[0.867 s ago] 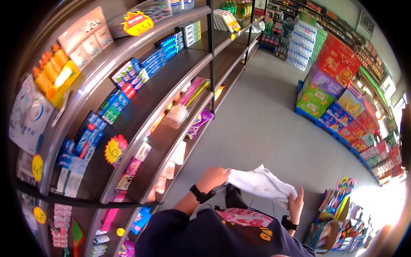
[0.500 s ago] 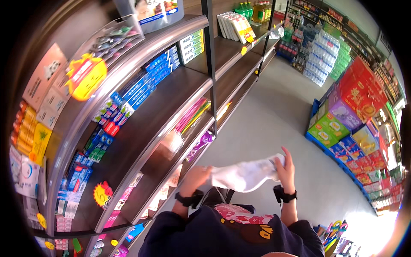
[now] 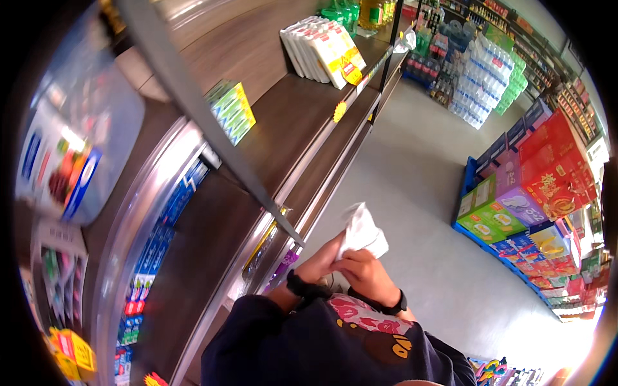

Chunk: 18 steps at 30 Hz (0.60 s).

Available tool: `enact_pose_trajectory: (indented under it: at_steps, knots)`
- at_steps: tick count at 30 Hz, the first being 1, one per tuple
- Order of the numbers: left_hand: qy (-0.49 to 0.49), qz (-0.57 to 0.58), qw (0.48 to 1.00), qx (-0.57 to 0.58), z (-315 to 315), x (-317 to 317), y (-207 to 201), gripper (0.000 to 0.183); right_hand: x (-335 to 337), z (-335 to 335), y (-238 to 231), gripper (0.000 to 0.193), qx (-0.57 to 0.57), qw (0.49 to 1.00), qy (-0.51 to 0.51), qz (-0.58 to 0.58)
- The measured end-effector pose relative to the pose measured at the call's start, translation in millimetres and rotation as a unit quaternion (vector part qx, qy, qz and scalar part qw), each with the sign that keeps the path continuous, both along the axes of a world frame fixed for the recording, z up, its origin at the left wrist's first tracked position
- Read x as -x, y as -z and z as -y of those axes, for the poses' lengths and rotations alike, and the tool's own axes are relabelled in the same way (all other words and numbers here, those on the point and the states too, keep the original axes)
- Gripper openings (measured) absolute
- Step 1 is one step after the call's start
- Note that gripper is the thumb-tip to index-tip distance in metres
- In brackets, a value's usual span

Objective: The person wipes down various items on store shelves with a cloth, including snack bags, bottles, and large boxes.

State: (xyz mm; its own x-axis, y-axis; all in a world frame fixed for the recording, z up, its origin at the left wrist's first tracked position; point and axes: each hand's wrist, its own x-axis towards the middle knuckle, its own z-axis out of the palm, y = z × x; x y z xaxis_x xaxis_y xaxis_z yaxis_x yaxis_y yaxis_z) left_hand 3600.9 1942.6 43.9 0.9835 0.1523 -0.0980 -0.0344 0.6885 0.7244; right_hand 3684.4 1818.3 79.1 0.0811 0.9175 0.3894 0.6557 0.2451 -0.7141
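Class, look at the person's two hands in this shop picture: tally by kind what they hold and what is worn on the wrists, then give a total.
White cloth, bunched, gripped by the left hand and right hand together: 1
Dark wristbands, left wrist and right wrist: 2
Total: 3

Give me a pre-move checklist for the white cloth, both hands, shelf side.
1. Left hand on the white cloth: ok, fingers closed on its lower part.
2. Right hand on the cloth: ok, gripping from below.
3. Cloth bunched, not hanging loose: ok, it stands up above the hands.
4. Cloth apart from the shelf edge: ok, a gap shows.
5. Floor beyond the hands free: ok.
6. Cloth clean: cannot tell.
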Motion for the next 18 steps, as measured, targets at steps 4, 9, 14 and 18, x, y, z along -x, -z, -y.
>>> enact_pose_trajectory:
  at_steps: [4,9,14,18]
  knots:
    - [0.003,-0.025,0.998,0.056,-36.9,-96.4,32.8,0.054,-81.8,-15.9,0.4,0.018,0.002,0.997,0.075,0.012]
    - [-0.103,-0.063,0.968,-0.222,-74.2,-178.4,1.8,0.059,-186.2,-45.1,-1.2,0.024,-0.049,0.997,-0.002,0.063]
    - [-0.348,-0.115,0.915,-0.169,-152.0,-205.9,-38.7,0.049,-305.1,-80.4,-10.8,0.021,0.001,0.998,-0.038,0.043]
    - [-0.61,-0.049,0.781,-0.125,-202.1,-196.2,-80.7,0.056,-383.4,-120.7,2.4,0.018,0.042,0.992,-0.044,0.11]
